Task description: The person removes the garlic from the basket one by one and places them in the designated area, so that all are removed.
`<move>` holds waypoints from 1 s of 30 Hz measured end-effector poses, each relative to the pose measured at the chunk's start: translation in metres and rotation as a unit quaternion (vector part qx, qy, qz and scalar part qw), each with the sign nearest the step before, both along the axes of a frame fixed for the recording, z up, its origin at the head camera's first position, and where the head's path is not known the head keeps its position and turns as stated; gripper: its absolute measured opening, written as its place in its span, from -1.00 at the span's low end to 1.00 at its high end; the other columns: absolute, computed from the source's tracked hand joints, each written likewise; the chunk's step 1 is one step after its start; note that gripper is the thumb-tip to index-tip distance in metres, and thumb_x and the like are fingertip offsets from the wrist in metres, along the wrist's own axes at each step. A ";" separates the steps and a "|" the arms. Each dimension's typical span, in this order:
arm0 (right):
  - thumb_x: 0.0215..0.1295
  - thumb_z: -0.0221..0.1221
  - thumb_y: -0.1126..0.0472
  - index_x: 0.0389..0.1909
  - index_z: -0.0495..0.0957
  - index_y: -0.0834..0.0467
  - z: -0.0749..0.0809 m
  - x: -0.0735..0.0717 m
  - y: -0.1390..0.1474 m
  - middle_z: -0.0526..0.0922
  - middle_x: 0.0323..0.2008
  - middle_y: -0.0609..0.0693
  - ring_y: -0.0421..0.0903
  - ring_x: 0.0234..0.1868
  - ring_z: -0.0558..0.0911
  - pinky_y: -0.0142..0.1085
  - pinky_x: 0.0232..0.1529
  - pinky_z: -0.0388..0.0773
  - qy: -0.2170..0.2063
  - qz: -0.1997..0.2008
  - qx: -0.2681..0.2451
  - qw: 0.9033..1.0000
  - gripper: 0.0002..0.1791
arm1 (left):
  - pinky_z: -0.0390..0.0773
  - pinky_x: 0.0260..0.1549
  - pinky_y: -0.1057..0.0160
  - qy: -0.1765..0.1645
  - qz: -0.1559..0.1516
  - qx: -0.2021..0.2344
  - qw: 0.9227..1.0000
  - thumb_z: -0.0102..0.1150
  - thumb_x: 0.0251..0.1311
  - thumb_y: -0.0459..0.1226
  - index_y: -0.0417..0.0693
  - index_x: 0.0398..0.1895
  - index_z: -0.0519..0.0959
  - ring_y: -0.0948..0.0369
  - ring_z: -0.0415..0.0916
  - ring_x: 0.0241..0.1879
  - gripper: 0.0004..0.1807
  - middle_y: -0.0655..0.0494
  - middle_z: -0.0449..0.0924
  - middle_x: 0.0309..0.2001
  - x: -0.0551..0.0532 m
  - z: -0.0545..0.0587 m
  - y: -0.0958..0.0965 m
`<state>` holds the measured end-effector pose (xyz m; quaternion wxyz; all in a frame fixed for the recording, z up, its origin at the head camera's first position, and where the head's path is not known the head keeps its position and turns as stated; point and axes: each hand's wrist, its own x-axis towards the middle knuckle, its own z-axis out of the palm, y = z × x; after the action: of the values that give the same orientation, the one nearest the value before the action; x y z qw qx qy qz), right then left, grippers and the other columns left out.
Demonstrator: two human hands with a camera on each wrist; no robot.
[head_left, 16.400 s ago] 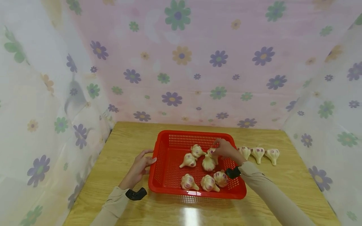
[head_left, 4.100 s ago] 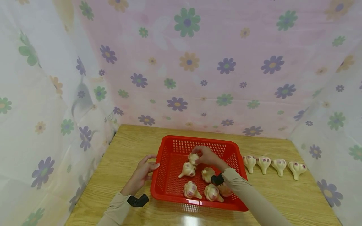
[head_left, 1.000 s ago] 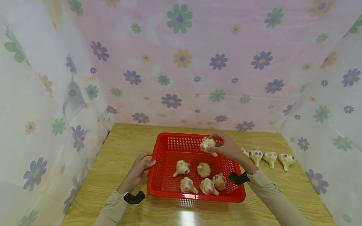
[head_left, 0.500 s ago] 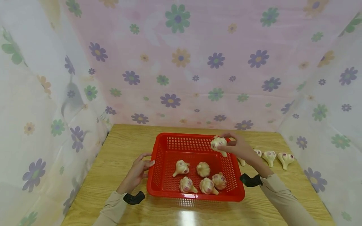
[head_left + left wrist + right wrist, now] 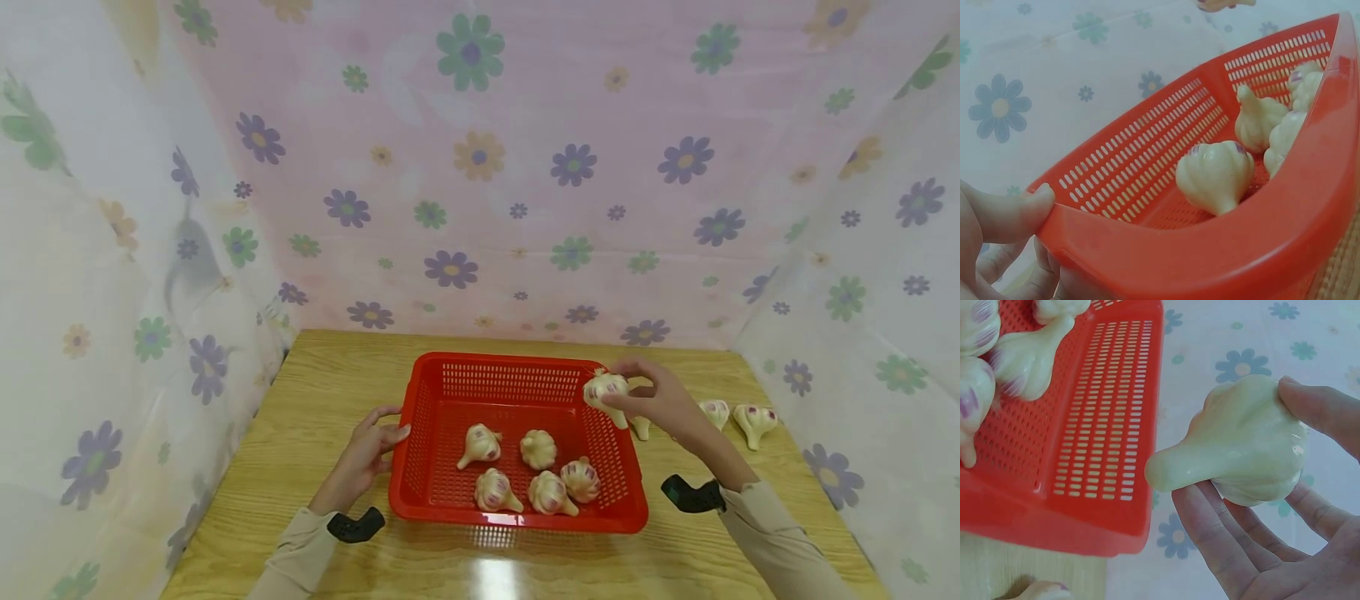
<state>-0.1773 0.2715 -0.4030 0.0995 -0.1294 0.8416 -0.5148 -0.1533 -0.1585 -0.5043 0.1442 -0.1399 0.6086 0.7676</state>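
The right grip (image 5: 663, 404) partly hides the row of garlic bulbs (image 5: 716, 411) on the table (image 5: 345, 367).

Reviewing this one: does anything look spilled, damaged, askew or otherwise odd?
Nothing stands out. The red perforated plastic basket looks undamaged, held at its left rim by the left hand; the right hand holds one cream, purple-marked garlic bulb. The garlic bulbs on the wood-grain table look lined up, not spilled, though partly hidden.

Head view high, fwd & down; wrist views close, basket (image 5: 517, 415) in all
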 end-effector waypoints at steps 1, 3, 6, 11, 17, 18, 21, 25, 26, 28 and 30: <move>0.23 0.26 0.09 0.17 0.34 0.19 0.000 0.001 0.001 0.34 0.15 0.18 0.13 -0.13 0.60 -0.06 -0.27 0.55 -0.002 -0.001 -0.002 1.000 -0.46 | 0.57 -0.43 0.12 -0.003 0.002 0.002 1.000 0.17 0.19 -0.35 -0.10 0.20 0.30 0.13 0.56 -0.30 -0.50 -0.03 0.58 -0.19 0.000 0.001 0.000; 0.24 0.25 0.10 0.17 0.34 0.20 -0.002 0.003 0.003 0.33 0.16 0.18 0.13 -0.13 0.60 -0.07 -0.29 0.55 -0.003 -0.002 -0.004 1.000 -0.46 | 0.57 -0.42 0.12 -0.003 0.002 -0.002 1.000 0.17 0.20 -0.35 -0.10 0.20 0.29 0.13 0.56 -0.30 -0.50 -0.02 0.58 -0.20 0.000 0.000 -0.001; 0.25 0.25 0.11 0.18 0.33 0.21 -0.003 0.005 0.006 0.33 0.16 0.19 0.12 -0.14 0.61 -0.08 -0.33 0.57 -0.006 -0.005 -0.008 1.000 -0.46 | 0.57 -0.43 0.12 -0.003 0.005 -0.003 1.000 0.17 0.19 -0.35 -0.09 0.20 0.30 0.13 0.56 -0.31 -0.50 -0.02 0.58 -0.21 0.000 0.001 -0.002; 0.25 0.24 0.11 0.17 0.34 0.18 -0.006 0.010 0.013 0.36 0.14 0.18 0.05 -0.13 0.62 -0.11 -0.32 0.58 -0.003 -0.017 -0.003 1.000 -0.48 | 0.58 -0.40 0.11 -0.005 0.004 0.003 1.000 0.17 0.19 -0.36 -0.07 0.21 0.31 0.13 0.56 -0.30 -0.49 -0.04 0.59 -0.19 -0.001 0.000 -0.001; 0.27 0.22 0.09 0.19 0.33 0.17 -0.010 0.014 0.020 0.35 0.16 0.19 0.02 -0.11 0.62 -0.15 -0.27 0.59 -0.005 -0.030 0.008 0.999 -0.47 | 0.58 -0.38 0.09 -0.004 0.002 0.002 1.000 0.16 0.19 -0.36 -0.06 0.22 0.31 0.13 0.56 -0.29 -0.49 -0.05 0.59 -0.17 -0.001 -0.002 0.000; 0.27 0.22 0.09 0.20 0.33 0.17 -0.011 0.015 0.021 0.36 0.16 0.19 0.03 -0.11 0.62 -0.16 -0.28 0.59 -0.006 -0.032 0.008 0.999 -0.47 | 0.58 -0.38 0.09 -0.003 0.003 0.002 1.000 0.16 0.19 -0.36 -0.06 0.22 0.31 0.13 0.56 -0.29 -0.49 -0.05 0.59 -0.17 -0.001 -0.001 0.000; 0.27 0.22 0.08 0.20 0.32 0.18 -0.013 0.016 0.023 0.35 0.16 0.21 0.02 -0.12 0.62 -0.16 -0.28 0.60 -0.009 -0.039 0.010 0.999 -0.45 | 0.58 -0.37 0.08 -0.004 0.004 0.002 1.000 0.16 0.20 -0.35 -0.06 0.21 0.31 0.12 0.56 -0.28 -0.50 -0.06 0.59 -0.17 -0.001 -0.002 0.000; 0.26 0.23 0.08 0.22 0.31 0.19 -0.016 0.018 0.027 0.35 0.15 0.22 -0.01 -0.13 0.62 -0.16 -0.29 0.60 -0.013 -0.048 0.012 0.999 -0.44 | 0.58 -0.37 0.08 -0.006 0.005 0.004 1.000 0.15 0.21 -0.36 -0.06 0.20 0.32 0.12 0.55 -0.29 -0.52 -0.06 0.58 -0.17 -0.001 -0.002 0.000; 0.26 0.23 0.09 0.22 0.31 0.19 -0.016 0.019 0.028 0.36 0.15 0.22 -0.02 -0.15 0.62 -0.17 -0.29 0.60 -0.011 -0.049 0.013 0.999 -0.44 | 0.58 -0.37 0.08 -0.006 0.005 0.004 1.000 0.15 0.21 -0.36 -0.06 0.20 0.32 0.12 0.55 -0.29 -0.52 -0.06 0.58 -0.17 -0.001 -0.002 0.000; 0.26 0.23 0.09 0.21 0.31 0.20 -0.018 0.021 0.031 0.37 0.14 0.23 -0.05 -0.16 0.62 -0.16 -0.30 0.60 -0.009 -0.051 0.013 0.999 -0.43 | 0.58 -0.37 0.09 -0.004 0.004 0.005 1.000 0.15 0.21 -0.36 -0.07 0.21 0.31 0.12 0.55 -0.29 -0.51 -0.06 0.58 -0.17 -0.001 -0.002 0.000; 0.26 0.23 0.10 0.20 0.32 0.21 -0.019 0.022 0.034 0.37 0.12 0.24 -0.06 -0.16 0.62 -0.15 -0.30 0.60 -0.004 -0.051 0.014 0.999 -0.45 | 0.58 -0.38 0.09 -0.002 0.004 0.004 1.000 0.15 0.21 -0.35 -0.09 0.21 0.30 0.12 0.55 -0.29 -0.50 -0.06 0.58 -0.17 -0.001 -0.001 0.000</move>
<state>-0.1551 0.3051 -0.4222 0.0777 -0.0827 0.8541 -0.5077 -0.1545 -0.1580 -0.5055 0.1434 -0.1432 0.6049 0.7701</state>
